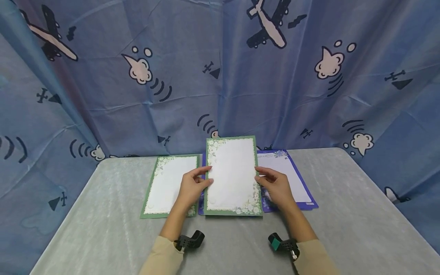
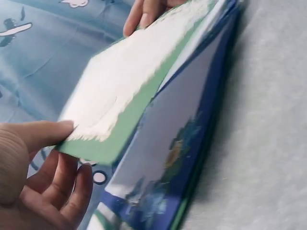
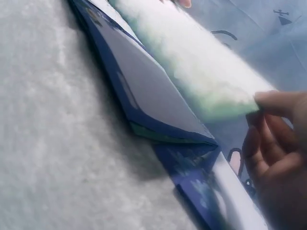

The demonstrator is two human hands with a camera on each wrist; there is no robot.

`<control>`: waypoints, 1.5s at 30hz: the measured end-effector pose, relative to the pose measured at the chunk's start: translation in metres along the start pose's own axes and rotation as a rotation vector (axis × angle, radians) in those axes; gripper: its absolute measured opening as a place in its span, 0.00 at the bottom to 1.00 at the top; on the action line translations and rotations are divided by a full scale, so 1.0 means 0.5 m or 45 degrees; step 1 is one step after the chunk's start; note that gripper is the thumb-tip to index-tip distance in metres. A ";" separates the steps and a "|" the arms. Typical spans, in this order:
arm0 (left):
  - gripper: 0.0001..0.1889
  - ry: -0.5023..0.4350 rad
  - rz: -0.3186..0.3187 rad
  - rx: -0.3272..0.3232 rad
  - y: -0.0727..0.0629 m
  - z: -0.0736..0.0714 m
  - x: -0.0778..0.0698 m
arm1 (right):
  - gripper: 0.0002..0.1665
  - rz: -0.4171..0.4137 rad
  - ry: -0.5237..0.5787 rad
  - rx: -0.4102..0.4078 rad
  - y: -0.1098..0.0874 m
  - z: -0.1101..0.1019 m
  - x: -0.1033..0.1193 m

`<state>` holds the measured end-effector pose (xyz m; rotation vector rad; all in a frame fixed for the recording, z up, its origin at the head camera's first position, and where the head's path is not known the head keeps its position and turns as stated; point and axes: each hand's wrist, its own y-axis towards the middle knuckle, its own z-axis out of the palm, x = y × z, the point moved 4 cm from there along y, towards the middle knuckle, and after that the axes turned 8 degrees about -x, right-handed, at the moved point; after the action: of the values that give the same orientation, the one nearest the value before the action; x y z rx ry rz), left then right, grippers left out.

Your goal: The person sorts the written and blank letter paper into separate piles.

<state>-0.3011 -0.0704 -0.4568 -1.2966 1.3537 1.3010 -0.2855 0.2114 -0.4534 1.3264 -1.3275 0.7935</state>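
Both hands pinch a green-bordered sheet of floral letter paper [image 1: 232, 173] at its side edges. My left hand [image 1: 191, 187] has the left edge between thumb and fingers, and my right hand [image 1: 276, 188] has the opposite one. The sheet is raised and tilted over blue-bordered sheets, whose bottom edges [image 2: 170, 124] show below it in both wrist views. Another green-bordered sheet [image 1: 173, 183] lies on the table beside my left hand. To the right lie purple-bordered sheets [image 1: 285, 177], partly covered by the held sheet and my right hand.
A pale grey cloth covers the table [image 1: 103, 229]. Behind it hangs a blue curtain [image 1: 185, 88] printed with planes and clouds. Each wrist wears a small black camera [image 1: 192, 240], close above the table's near part in the head view.
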 end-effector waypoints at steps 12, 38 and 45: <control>0.20 0.053 0.006 0.057 0.006 -0.019 -0.017 | 0.22 -0.104 -0.009 0.162 0.003 -0.007 0.013; 0.22 0.076 0.031 0.109 -0.002 -0.046 -0.061 | 0.27 -0.043 0.070 0.265 -0.008 0.000 0.068; 0.22 0.051 0.050 0.131 -0.009 -0.059 -0.093 | 0.28 -0.056 0.091 0.268 -0.011 -0.006 0.102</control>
<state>-0.2886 -0.0936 -0.4083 -1.2373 1.4611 1.2209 -0.2714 0.1999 -0.4054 1.4721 -1.1792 0.9619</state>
